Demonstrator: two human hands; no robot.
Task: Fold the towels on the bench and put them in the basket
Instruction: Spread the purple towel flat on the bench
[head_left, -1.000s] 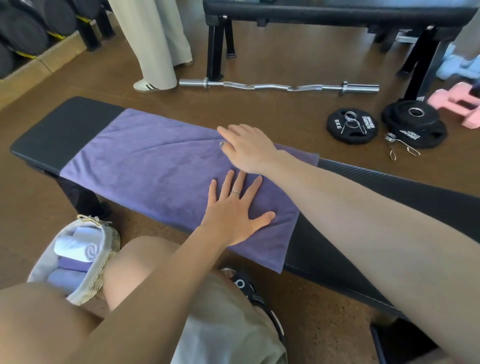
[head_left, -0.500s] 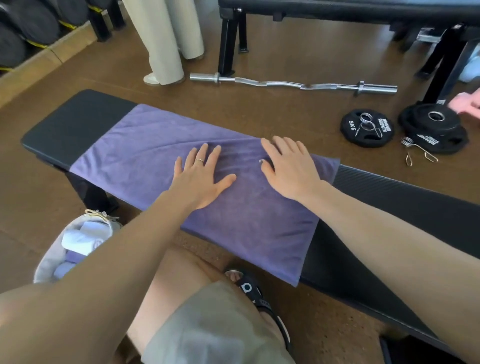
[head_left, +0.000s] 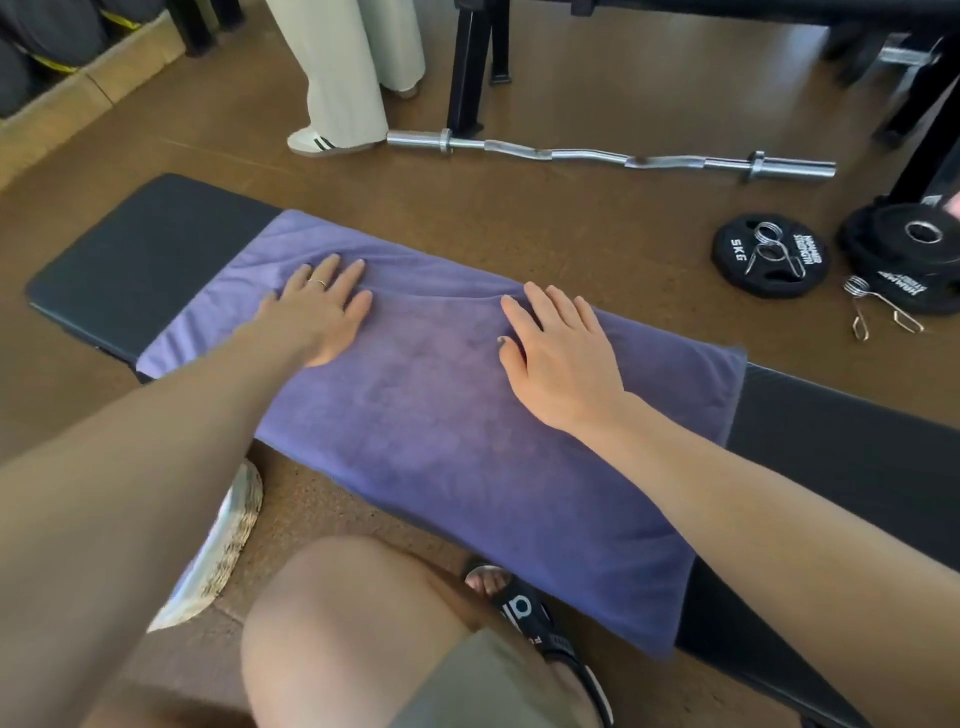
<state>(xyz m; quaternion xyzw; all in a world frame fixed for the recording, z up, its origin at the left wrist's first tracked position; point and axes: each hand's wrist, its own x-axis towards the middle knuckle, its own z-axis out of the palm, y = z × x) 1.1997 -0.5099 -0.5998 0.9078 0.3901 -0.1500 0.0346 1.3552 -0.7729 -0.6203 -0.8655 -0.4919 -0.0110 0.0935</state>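
Purple terry towel lies flat across the black padded bench. Left hand and right hand rest palms-down on it, fingers spread, grasping nothing. Woven lined basket sits below the left forearm.

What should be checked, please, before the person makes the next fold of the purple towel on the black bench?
1. Purple terry towel lies spread on the black padded bench: ok.
2. Left hand flat on the towel: ok.
3. Right hand flat on the towel: ok.
4. Surface smooth: not ok, a ridge runs between the hands.
5. Near edge on the bench: not ok, it overhangs.
6. Woven lined basket has room: cannot tell, the forearm hides it.
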